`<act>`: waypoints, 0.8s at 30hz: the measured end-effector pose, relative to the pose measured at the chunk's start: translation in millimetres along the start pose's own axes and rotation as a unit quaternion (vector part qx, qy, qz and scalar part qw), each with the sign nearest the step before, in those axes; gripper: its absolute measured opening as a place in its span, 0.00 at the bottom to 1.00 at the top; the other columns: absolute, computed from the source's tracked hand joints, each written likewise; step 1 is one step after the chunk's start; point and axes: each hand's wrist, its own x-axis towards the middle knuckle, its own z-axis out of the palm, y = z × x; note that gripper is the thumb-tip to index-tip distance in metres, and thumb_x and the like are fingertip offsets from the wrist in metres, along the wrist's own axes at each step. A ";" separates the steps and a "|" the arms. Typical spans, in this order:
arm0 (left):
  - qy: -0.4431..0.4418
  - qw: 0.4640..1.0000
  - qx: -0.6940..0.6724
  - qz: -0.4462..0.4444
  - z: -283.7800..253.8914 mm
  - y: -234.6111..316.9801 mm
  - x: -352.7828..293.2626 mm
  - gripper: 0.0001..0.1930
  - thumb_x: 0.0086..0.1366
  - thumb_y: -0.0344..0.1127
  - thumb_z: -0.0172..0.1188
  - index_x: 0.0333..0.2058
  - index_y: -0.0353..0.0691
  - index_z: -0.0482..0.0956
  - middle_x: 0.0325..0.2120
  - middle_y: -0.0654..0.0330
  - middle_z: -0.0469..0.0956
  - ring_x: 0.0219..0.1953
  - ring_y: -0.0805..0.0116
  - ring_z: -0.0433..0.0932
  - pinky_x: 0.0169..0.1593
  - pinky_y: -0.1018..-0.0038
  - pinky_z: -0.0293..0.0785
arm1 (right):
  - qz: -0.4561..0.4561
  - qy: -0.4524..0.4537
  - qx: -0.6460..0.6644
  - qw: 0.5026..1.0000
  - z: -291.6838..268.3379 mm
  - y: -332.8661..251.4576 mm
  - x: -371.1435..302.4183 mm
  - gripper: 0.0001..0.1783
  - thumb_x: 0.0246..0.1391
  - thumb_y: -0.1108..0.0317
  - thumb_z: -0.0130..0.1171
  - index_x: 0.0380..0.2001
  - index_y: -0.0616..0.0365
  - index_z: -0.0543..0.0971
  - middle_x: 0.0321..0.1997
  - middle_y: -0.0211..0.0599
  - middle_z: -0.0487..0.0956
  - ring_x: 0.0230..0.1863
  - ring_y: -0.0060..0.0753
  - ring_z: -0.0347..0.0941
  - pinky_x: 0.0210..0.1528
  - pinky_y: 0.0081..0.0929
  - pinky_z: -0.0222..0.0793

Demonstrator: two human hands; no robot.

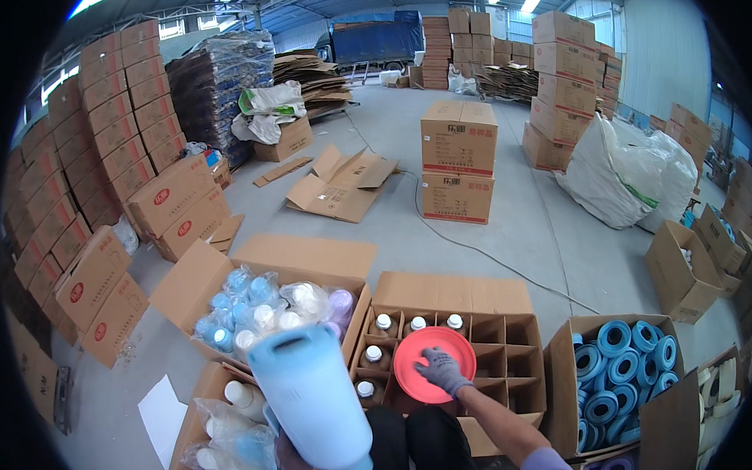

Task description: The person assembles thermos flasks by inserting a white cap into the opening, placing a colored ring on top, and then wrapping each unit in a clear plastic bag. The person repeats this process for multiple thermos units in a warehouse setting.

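A light blue plastic flask casing (308, 398) with a wide rim and a narrower foot leans in front of me. My left hand (289, 457), in a dark glove, grips it near the bottom and is mostly hidden behind it. My right hand (443, 372), in a grey glove, lies on a red round plastic disc (433, 389) with its fingers stretched out. The disc sits over a divided cardboard box (510, 414) and covers some of its cells. White-capped bottles (373, 354) stand in several cells beside and beyond the disc.
Left of the divided box, an open carton (194, 282) holds bagged blue, white and purple parts. Another carton (188, 431) with white parts stands nearer. Blue rings (613, 368) fill a carton at right. Two stacked cartons (457, 163) stand ahead; a cable (491, 256) crosses the floor.
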 end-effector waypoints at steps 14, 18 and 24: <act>0.056 0.938 0.280 -0.198 -1.3 8.9 -13.4 0.16 0.67 0.39 0.58 0.46 0.33 0.79 0.43 0.53 0.81 0.43 0.66 0.81 0.45 0.70 0.79 | 0.144 -0.055 0.602 0.784 -17.8 62.0 -11.7 0.13 0.60 0.63 0.55 0.33 0.66 0.77 0.32 0.42 0.81 0.29 0.34 0.78 0.34 0.30 0.76; -0.015 0.937 0.258 -0.235 -15.2 2.0 -11.8 0.14 0.72 0.37 0.51 0.48 0.34 0.78 0.41 0.56 0.82 0.41 0.66 0.82 0.45 0.70 0.80 | -0.113 -0.138 0.378 0.909 -118.3 -75.8 -116.3 0.09 0.63 0.66 0.57 0.39 0.60 0.78 0.38 0.35 0.81 0.37 0.36 0.79 0.46 0.35 0.76; -0.005 0.954 0.152 -0.259 -26.2 -23.6 7.3 0.12 0.70 0.36 0.54 0.47 0.36 0.79 0.38 0.58 0.82 0.37 0.68 0.83 0.41 0.73 0.81 | -0.549 -0.036 0.007 0.835 -121.4 -94.9 -138.0 0.17 0.48 0.65 0.61 0.43 0.51 0.75 0.49 0.35 0.74 0.52 0.46 0.71 0.62 0.47 0.66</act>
